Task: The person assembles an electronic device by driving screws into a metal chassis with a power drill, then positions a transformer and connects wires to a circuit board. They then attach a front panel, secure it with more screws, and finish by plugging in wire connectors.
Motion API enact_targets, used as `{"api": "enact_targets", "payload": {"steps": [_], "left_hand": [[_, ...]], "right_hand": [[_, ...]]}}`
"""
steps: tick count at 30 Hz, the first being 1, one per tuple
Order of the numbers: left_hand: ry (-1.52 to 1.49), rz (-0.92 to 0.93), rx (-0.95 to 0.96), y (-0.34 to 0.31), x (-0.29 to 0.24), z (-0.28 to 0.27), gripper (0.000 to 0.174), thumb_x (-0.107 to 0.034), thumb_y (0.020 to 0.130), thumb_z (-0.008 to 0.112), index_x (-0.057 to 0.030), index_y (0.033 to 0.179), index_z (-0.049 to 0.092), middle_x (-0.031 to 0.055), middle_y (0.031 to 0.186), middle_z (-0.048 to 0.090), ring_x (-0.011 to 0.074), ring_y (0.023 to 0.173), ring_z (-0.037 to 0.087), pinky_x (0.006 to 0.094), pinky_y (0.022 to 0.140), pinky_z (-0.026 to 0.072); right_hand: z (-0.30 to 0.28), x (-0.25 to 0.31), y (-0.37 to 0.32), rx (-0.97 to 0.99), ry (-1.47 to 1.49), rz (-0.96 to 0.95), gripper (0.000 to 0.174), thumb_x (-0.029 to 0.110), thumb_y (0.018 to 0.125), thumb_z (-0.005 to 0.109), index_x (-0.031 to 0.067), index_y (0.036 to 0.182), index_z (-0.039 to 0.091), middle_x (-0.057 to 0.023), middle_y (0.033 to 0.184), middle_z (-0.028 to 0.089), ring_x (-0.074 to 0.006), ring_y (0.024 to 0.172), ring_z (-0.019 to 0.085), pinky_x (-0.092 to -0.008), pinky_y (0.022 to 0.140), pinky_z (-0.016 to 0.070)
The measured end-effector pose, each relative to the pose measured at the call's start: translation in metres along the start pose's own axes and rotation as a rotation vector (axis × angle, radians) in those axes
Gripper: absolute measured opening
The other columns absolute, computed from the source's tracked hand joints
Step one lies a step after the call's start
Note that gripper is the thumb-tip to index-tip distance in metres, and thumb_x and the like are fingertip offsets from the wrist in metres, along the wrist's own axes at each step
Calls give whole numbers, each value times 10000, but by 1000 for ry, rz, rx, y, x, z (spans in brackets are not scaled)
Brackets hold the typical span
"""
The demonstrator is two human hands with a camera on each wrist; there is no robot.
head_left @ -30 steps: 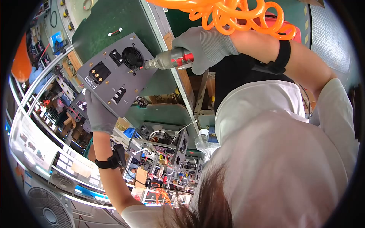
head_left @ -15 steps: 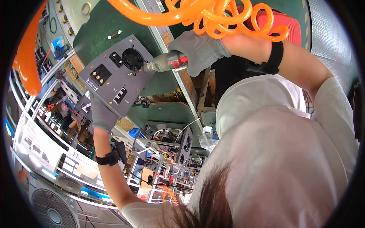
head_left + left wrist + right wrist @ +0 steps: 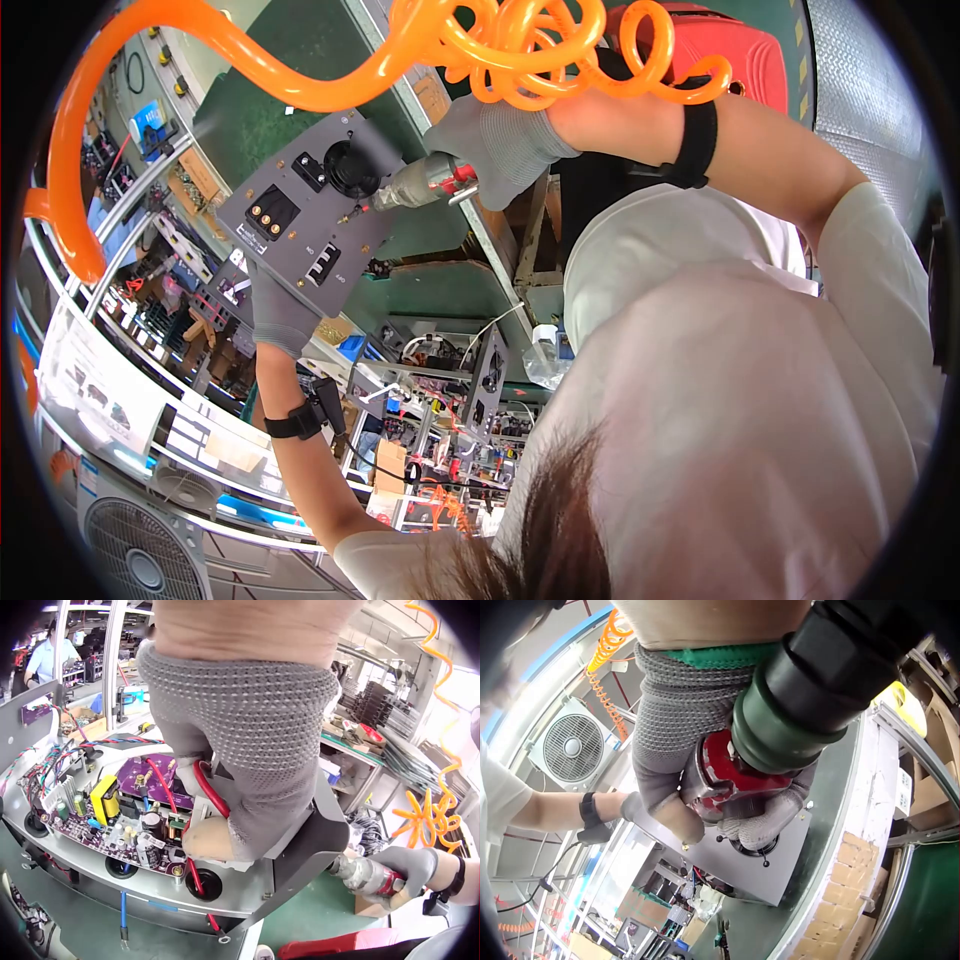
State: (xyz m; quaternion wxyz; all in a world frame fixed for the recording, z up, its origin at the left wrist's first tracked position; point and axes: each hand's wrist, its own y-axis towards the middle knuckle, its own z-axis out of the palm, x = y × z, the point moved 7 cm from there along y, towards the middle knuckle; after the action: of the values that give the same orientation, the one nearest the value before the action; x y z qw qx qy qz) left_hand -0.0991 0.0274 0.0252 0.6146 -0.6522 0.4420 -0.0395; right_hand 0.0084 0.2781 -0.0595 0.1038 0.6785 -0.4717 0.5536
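Note:
A dark grey panel [image 3: 290, 180] with a round black fan [image 3: 351, 170] and sockets is held tilted over the green bench. My left hand [image 3: 283, 310] grips its lower left edge; in the left wrist view that hand [image 3: 240, 742] curls over the metal housing's edge, beside a red cable [image 3: 213, 792] and circuit boards [image 3: 124, 832]. With my right hand [image 3: 500, 145] I grip a red and grey power tool [image 3: 412, 186], whose nose points at a small fitting below the fan. The right wrist view shows gloved fingers wrapped round the tool's red body [image 3: 720, 774]; its nose is hidden there.
A coiled orange hose [image 3: 400, 60] crosses above the panel and my right forearm. Beyond the green bench [image 3: 430, 300] stands an open metal housing [image 3: 492, 375] with wiring. A red case [image 3: 740, 60] lies near my right arm, and a floor fan [image 3: 140, 560] stands at lower left.
The panel, my left hand and the tool have shifted slightly in the head view, the tool's nose staying beside the panel. The orange hose has swung left and now crosses above the panel.

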Motion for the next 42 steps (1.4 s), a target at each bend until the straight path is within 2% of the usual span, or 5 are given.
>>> {"api": "enact_targets", "payload": {"steps": [15,27,30,33,42], "left_hand": [[1247,469,42,-7,-22,22,468,-413,959,485,-136,1335,446,74,1255,547,216,1090,592,386,895,538],[-144,-108,-18,4,9,-9,490,-449,997,359,-150,1386,352,75,1308,513,214,1148,556,364,924,522],[1239,582,101,-8,-23,17,499,-504,988,339,-181,1365,390,66,1297,519,224,1153,550,381,924,518],[-268,-101,-37,8,11,-10,531,-556,962,368,-207,1361,399,59,1283,525,225,1147,551,399,919,512],[1066,617,137,0,-17,-5,530,-566,961,358,-207,1345,423,60,1295,519,228,1141,551,403,915,511]], "right_hand": [[12,15,2,32,-96,8,455,179,621,709,5,1022,584,-169,850,626,-336,808,640,-411,705,515],[9,24,7,-9,-184,4,474,181,602,697,18,1031,577,-172,883,627,-349,856,634,-430,723,515],[3,28,4,-5,-201,-7,471,173,605,689,23,1037,580,-171,868,631,-351,842,637,-430,711,519],[-3,34,-3,-16,-248,-1,471,171,610,686,25,1045,580,-169,843,634,-351,820,641,-429,700,522],[-5,48,2,-48,-353,4,442,150,661,676,32,1071,562,-163,839,632,-332,799,651,-411,664,521]]}}
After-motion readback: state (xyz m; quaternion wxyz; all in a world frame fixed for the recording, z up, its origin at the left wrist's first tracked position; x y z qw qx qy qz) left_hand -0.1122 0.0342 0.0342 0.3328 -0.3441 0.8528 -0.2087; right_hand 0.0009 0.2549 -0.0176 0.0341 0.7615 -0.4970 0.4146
